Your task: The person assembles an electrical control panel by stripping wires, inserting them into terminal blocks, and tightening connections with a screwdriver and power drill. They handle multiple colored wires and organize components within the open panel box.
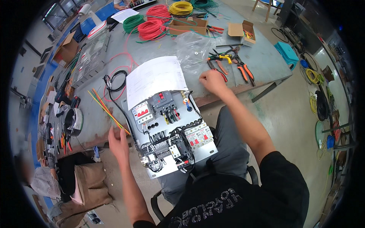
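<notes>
A metal mounting plate (211,149) lies tilted across my lap and the table edge, carrying breakers, contactors and black wiring. A large grey breaker (162,99) with a red switch sits near its far end, beside a white breaker (142,112). Printed paper sheets (156,78) lie over the plate's far edge. My left hand (119,146) is left of the plate with thumb and fingers apart, next to a bundle of yellow, red and green wires (107,110); contact is unclear. My right hand (213,82) is curled closed beside red-handled pliers (219,70); its inside is hidden.
Orange-handled cutters (245,72) and yellow-handled pliers (224,57) lie at the right. Behind are a clear plastic bag (192,51), a small open carton (243,32) and red wire coils (151,29). At left, a person sits by the table near a wire spool (74,121).
</notes>
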The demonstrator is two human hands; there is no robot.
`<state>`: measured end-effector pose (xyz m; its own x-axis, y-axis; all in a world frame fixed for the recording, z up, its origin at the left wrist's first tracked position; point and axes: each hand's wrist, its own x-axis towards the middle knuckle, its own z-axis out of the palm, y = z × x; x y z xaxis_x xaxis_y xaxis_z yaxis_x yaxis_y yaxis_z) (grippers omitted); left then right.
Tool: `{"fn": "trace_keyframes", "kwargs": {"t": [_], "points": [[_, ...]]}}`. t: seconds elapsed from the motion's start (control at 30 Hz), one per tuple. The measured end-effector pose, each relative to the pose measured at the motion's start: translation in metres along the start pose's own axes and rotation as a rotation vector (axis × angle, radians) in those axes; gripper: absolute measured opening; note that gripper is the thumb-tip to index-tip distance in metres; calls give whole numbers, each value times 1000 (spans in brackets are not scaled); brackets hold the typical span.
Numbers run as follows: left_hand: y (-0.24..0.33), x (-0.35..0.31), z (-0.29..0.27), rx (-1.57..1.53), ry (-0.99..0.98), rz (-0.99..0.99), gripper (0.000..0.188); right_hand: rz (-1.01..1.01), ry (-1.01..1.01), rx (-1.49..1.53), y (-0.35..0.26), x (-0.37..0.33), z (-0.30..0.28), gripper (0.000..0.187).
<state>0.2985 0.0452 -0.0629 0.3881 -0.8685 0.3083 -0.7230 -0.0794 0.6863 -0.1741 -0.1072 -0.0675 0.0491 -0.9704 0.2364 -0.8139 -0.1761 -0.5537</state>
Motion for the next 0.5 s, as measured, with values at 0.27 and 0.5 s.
{"fn": "trace_keyframes", "kwargs": {"t": [0.27,0.5], "points": [[30,26,25,12,23,141,44,-75,51,-155,31,58,27,25],[67,-15,27,-40,-9,156,35,-71,25,-68,24,64,31,20]]}}
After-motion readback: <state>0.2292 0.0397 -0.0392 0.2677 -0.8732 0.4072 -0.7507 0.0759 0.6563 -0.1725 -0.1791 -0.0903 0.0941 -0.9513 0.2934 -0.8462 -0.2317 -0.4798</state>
